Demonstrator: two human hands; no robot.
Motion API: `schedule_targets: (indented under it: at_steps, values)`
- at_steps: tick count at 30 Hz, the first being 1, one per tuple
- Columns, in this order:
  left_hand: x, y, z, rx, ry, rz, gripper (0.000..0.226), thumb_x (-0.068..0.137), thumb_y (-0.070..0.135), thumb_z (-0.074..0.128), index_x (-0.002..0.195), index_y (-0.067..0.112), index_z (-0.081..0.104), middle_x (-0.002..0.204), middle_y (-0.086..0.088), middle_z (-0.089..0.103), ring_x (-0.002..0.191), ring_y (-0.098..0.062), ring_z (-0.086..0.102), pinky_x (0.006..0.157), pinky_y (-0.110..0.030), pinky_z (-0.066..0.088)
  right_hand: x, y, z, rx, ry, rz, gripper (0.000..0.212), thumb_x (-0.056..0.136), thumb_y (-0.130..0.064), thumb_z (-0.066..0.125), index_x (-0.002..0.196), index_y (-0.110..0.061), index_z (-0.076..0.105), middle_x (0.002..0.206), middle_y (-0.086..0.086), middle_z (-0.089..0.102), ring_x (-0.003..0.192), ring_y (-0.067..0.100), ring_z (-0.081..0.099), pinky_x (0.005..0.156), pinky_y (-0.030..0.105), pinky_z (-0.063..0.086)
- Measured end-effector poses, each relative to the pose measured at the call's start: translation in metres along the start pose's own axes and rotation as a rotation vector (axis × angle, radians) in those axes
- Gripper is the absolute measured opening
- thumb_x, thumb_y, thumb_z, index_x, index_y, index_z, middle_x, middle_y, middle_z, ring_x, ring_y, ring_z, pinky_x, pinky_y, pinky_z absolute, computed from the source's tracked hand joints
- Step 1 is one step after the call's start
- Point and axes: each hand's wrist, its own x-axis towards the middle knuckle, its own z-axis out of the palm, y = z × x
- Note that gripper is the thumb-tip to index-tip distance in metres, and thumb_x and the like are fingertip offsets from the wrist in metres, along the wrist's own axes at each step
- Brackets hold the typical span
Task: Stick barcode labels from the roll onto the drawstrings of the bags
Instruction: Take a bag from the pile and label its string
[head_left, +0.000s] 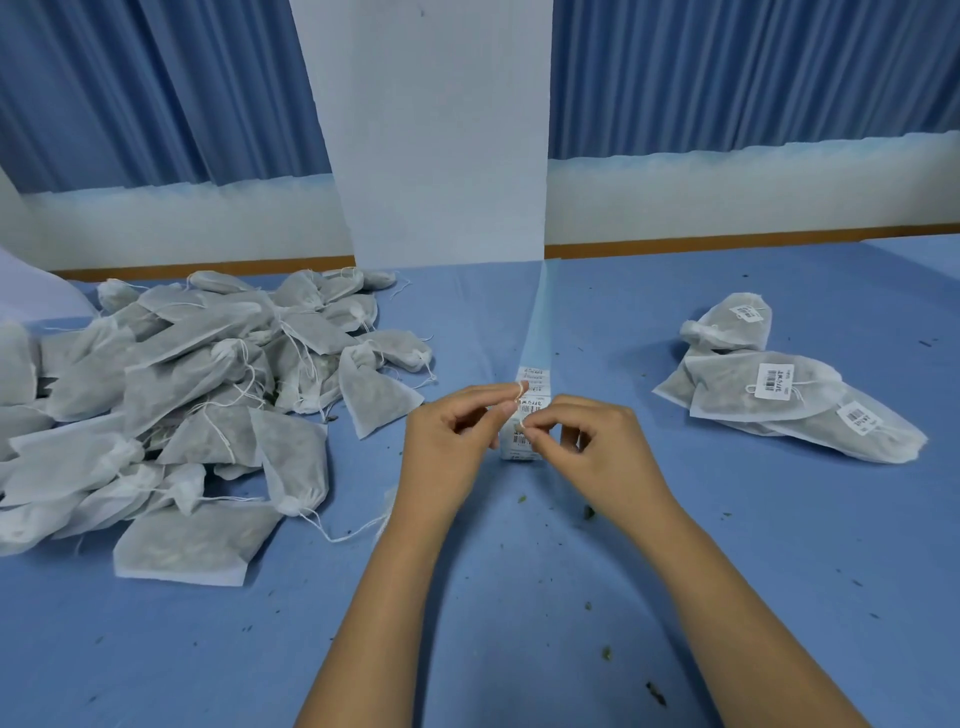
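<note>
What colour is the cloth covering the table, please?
The cloth is plain blue, clearest in the head view.

Unlabelled bags (171, 405) left, label strip (532, 384) centre, labelled bags (779, 384) right

1. One view on record: a head-worn camera, facing forward and down across the table (519, 597).
2. Range is near. The forearms enter at the bottom edge, with the left hand (447, 441) and right hand (597, 447) mid-frame.
3. Upper frame reaches the curtains (156, 93). Straight edges there bow, probably from wide-angle distortion.
</note>
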Motion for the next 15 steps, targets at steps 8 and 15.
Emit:
schedule_targets:
  at_steps: [8,15]
  values:
    - [0.001,-0.009,0.001,0.274,-0.15,-0.027,0.011,0.082,0.007,0.075,0.077,0.017,0.076,0.079,0.011,0.069,0.064,-0.002,0.049,0.063,-0.015,0.037,0.002,0.001,-0.009,-0.027,0.136,-0.029,0.008,0.081,-0.007,0.072,0.077,-0.014,0.074,0.072,-0.017,0.061,0.055,0.007,0.046,0.057,0.019,0.036]
    - [-0.002,-0.004,0.008,0.141,-0.129,-0.068,0.019,0.084,0.007,0.072,0.075,0.023,0.073,0.079,0.01,0.071,0.072,-0.006,0.059,0.069,-0.02,0.046,0.004,0.002,-0.005,0.211,0.13,0.305,0.016,0.082,-0.01,0.07,0.074,-0.023,0.074,0.073,-0.012,0.069,0.052,0.004,0.042,0.055,0.011,0.035]
